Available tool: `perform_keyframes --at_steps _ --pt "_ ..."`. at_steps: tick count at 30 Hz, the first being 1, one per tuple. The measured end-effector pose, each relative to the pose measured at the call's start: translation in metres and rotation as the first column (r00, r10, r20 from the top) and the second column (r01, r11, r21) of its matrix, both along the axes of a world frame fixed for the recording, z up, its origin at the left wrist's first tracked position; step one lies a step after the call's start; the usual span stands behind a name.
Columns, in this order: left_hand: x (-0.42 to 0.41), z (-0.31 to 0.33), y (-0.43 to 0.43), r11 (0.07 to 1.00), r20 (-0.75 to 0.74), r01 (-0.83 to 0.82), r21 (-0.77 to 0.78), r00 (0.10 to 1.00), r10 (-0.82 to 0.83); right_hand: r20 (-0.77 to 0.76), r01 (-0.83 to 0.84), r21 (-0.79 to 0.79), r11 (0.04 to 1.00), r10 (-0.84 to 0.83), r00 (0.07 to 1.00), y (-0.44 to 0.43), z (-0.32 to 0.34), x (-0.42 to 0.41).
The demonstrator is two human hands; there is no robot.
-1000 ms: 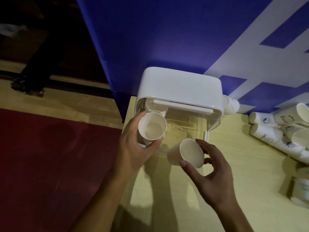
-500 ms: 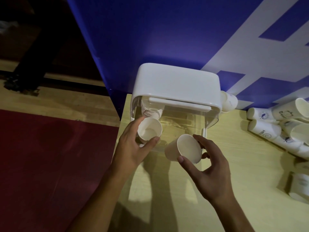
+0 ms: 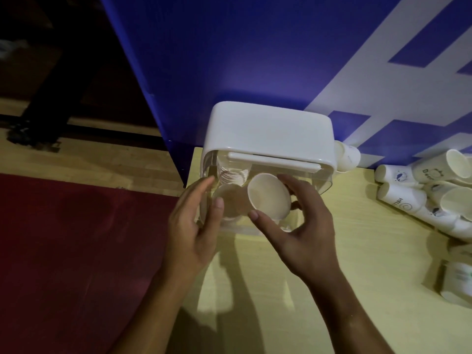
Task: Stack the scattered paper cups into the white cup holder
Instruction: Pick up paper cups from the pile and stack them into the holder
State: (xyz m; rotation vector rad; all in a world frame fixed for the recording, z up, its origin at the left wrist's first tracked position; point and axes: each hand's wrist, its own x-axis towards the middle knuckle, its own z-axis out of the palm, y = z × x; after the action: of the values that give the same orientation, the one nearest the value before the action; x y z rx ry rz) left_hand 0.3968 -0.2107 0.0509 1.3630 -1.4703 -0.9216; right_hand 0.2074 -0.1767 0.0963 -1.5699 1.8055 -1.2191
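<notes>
Clasped in the right hand, thumb under the rim and fingers curled round the far wall: a tilted paper cup, mouth toward the camera, base pointing into the white cup holder. Probably held this way so as to enter base-first, in the same direction as the nested stack seen through the clear front at the left side of the holder. Positioned just in front of the holder's opening, to the right of that stack and not yet joined with it.

Just beside it, at the left and a little lower: a second paper cup, also mouth outward, directly below the stack and seemingly in line with it. Touched at the rim by the thumb of the left hand; fingers there nearly straight and loose, not wrapped round anything, index tip up near the holder's left wall. Judged as steadying or pushing rather than gripping, perhaps to seat this cup before the next one.

Well apart, on the right of the wooden table: a heap of scattered cups, lying on their sides, some printed. One more cup just beside the holder's right wall, near the blue-and-white panel. Much of the task not yet done, judging from that heap.
</notes>
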Motion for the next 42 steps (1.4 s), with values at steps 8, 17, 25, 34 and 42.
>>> perform_keyframes --at_steps 8,17,25,34,42 --pt "-0.005 0.006 -0.004 0.998 -0.108 0.048 0.032 0.993 -0.045 -0.118 -0.104 0.026 0.994 0.106 0.987 -0.022 -0.025 0.027" --pt "-0.002 -0.026 -0.009 0.994 0.061 -0.01 0.106 0.998 0.004 -0.23 -0.118 0.06 0.991 0.128 0.965 -0.029 -0.064 0.032" --pt "-0.005 -0.027 -0.012 0.991 0.035 -0.022 0.13 0.999 0.017 -0.168 -0.083 0.096 0.992 0.098 0.981 -0.021 -0.083 0.032" --pt "-0.007 -0.032 -0.011 0.989 0.02 -0.021 0.144 1.0 0.018 -0.115 -0.087 0.199 0.976 0.111 0.987 -0.021 -0.083 0.03" --pt "-0.008 -0.022 0.004 0.993 0.177 -0.12 0.02 0.978 0.114 -0.133 0.006 0.189 0.982 0.02 0.991 0.028 -0.072 -0.025"
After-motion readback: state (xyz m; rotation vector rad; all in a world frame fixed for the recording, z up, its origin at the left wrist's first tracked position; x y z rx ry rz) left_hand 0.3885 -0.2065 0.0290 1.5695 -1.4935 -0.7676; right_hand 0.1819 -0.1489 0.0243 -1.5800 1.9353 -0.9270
